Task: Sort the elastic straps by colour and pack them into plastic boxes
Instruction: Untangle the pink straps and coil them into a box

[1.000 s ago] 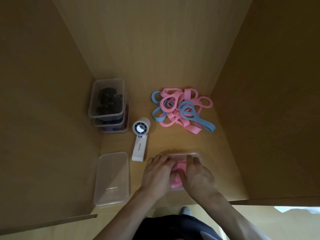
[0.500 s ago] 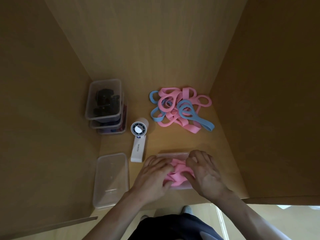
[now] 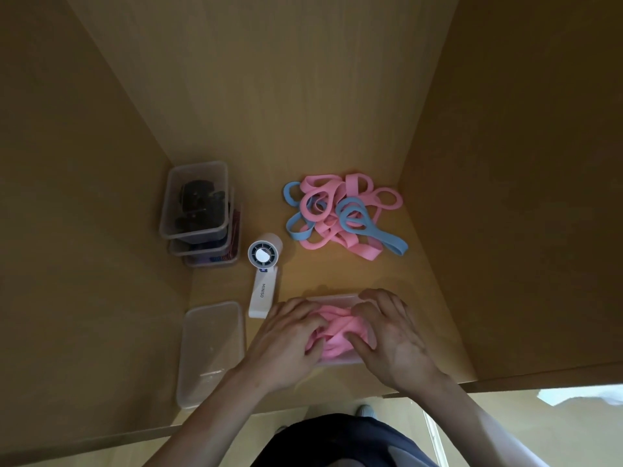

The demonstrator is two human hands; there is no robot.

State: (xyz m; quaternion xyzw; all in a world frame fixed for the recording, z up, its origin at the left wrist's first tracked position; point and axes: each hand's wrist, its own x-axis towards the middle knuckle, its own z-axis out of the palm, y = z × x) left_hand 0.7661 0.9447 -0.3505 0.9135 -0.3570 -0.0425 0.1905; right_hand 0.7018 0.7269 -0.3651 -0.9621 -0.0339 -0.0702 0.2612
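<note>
Reference landmark: the handheld fan [image 3: 264, 264], which lies flat on the worktop [image 3: 337, 274].

**Working position.** The plastic box [image 3: 337, 296] sits just right of the fan's handle, at the near edge of the worktop. This placement keeps it within reach of both hands. Only its far rim shows; the rest is covered.

**Grip state.**
- The left hand [image 3: 290, 345] comes in from the fan side. Its grip is closed on the pink straps [image 3: 337, 328], with fingers curled over the bundle and thumb against it.
- The right hand [image 3: 394, 338] works from the side away from the fan. Its bent fingers and thumb are likewise clamped on the bundle.

The opposed hold appears intended to compress the springy loops so that they stay below the rim.

**Task material.** The pink straps being packed are inside the box, between the two hands. The unsorted strap pile [image 3: 340, 214], mixed pink and blue, lies right of the fan and further back. It is well apart from the box, so no loose loops fall in.

**Other items.**
- The box stack [image 3: 197, 210] stands left of the fan and behind it, with dark contents.
- A clear piece [image 3: 212, 348], either a lid or a shallow box, lies left of the fan's handle, probably kept ready for closing.

**Progress.** Pink packing is under way. The blue straps are not yet separated.
</note>
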